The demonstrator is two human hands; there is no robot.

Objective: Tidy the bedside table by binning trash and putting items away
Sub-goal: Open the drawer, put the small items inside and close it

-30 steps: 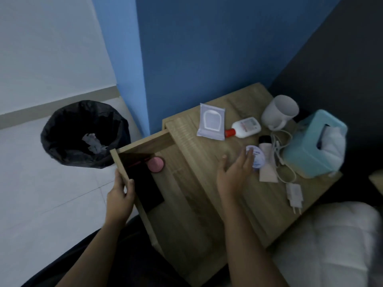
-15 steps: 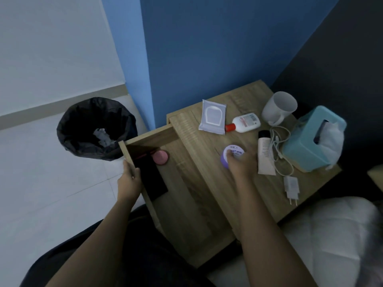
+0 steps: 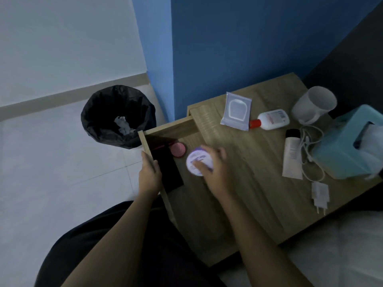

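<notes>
— What's biggest in front of you?
— The wooden bedside table (image 3: 251, 175), then the black-lined bin (image 3: 97, 112) on the floor to its left, crumpled paper inside

— And the drawer (image 3: 172, 127)?
— Open; my left hand (image 3: 149, 177) grips its front panel, fingers curled over the top edge

— The little tub?
— My right hand (image 3: 217, 175) holds the purple-lidded tub (image 3: 193, 160), thumb across the lid, over the drawer just beside a pink disc (image 3: 178, 149)

We note a blue wall (image 3: 228, 48) behind, a white wall (image 3: 62, 38) to its left, pale floor tiles (image 3: 51, 172) below — and white bedding (image 3: 342, 255) at lower right.
</notes>
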